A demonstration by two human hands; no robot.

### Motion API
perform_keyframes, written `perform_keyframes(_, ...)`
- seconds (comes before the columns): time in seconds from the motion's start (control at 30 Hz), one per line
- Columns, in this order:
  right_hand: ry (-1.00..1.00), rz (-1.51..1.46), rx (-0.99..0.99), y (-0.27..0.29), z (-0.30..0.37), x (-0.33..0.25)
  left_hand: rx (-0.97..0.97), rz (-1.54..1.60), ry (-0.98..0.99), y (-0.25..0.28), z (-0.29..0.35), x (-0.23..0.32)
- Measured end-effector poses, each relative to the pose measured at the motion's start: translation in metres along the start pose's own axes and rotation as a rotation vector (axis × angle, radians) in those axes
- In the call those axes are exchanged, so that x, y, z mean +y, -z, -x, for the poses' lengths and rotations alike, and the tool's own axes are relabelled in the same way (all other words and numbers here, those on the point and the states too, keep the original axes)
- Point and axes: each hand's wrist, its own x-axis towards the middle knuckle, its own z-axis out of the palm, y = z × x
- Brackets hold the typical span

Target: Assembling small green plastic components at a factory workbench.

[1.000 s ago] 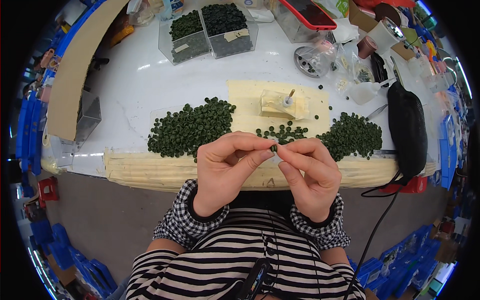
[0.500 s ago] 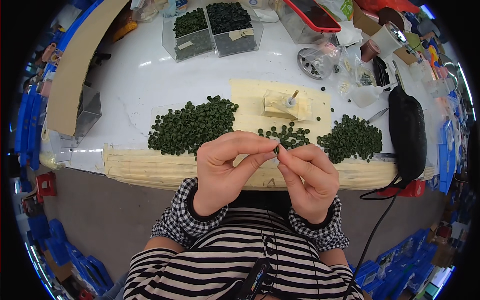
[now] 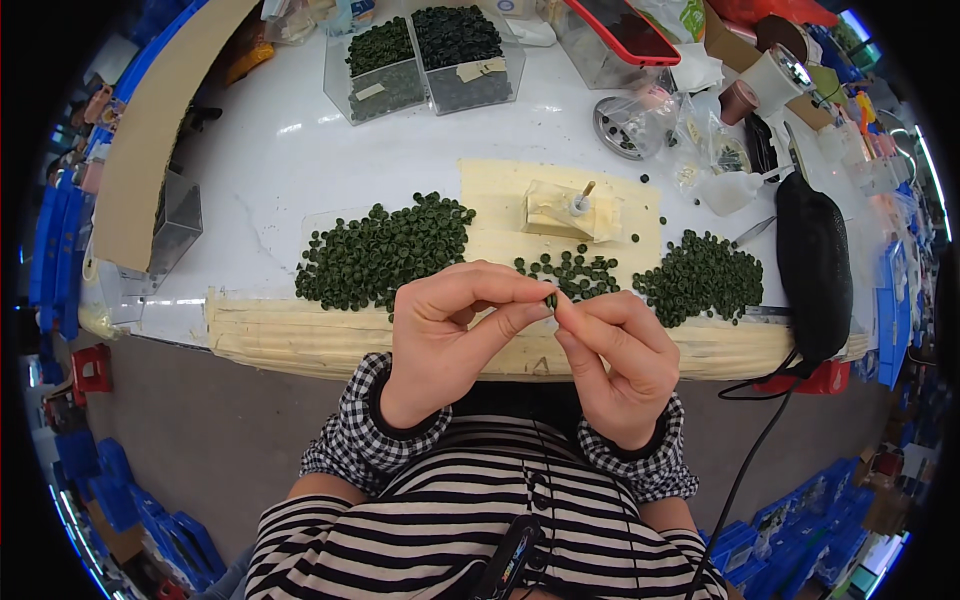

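Note:
Between my two hands, above the padded table edge, a small dark green round cap (image 3: 551, 300) is pinched at the fingertips. My left hand (image 3: 450, 335) grips it from the left with thumb and forefinger. From the right, the thumb and forefinger of my right hand (image 3: 625, 355) close on the same small piece. Its details are mostly covered by fingers. A large pile of green caps (image 3: 385, 250) lies beyond my left hand, and a second pile (image 3: 700, 275) lies to the right. A smaller scatter of caps (image 3: 570, 268) sits just past my fingertips.
A taped block with an upright pin (image 3: 570, 210) stands on the yellow-taped mat. Two clear bins of green pieces (image 3: 430, 75) are at the back. On the right lie a black pouch (image 3: 815, 270), tweezers (image 3: 755, 231) and a round metal dish (image 3: 625, 135). Cardboard (image 3: 150, 140) rises at left.
Both hands stay in nearly the same place, still pinching the small green cap. Only very slight finger movement shows.

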Motion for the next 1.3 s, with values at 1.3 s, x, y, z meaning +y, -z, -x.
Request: perform_keyframes(1.3, 0.062, 0.084, 0.048, 0.0005, -0.0014, 0.0022, 0.023, 0.124, 0.065, -0.0053, 0.0014, -0.002)
